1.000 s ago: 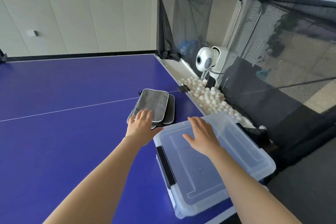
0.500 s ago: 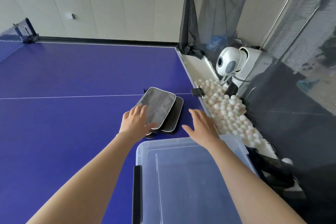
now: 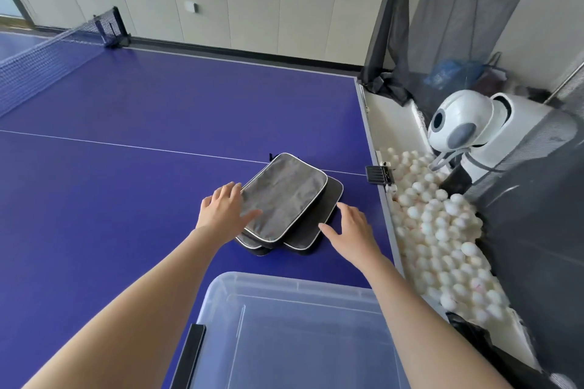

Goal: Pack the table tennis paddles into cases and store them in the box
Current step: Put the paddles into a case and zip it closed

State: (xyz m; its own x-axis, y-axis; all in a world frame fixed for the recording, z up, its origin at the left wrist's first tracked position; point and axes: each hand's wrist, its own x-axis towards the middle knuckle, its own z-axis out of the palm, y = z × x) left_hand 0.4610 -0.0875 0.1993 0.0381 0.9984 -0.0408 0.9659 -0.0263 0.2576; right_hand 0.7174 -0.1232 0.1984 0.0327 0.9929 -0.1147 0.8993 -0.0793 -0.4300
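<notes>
Smooth matte blue table [image 3: 126,186] is carrying everything. A clear hard-plastic box [image 3: 294,290], rectangular with rounded corners and a black latch [image 3: 189,354], is sitting at the near edge. Just beyond it, a fanned stack of flat grey fabric cases [image 3: 284,199], rounded rectangles with pale piping, is lying between the two hands. Left hand [image 3: 221,211] is resting at the stack's left edge, fingers spread, thumb lying on the top case. Right hand [image 3: 354,230] is hovering at the right edge, fingers straight and apart; contact unclear
</notes>
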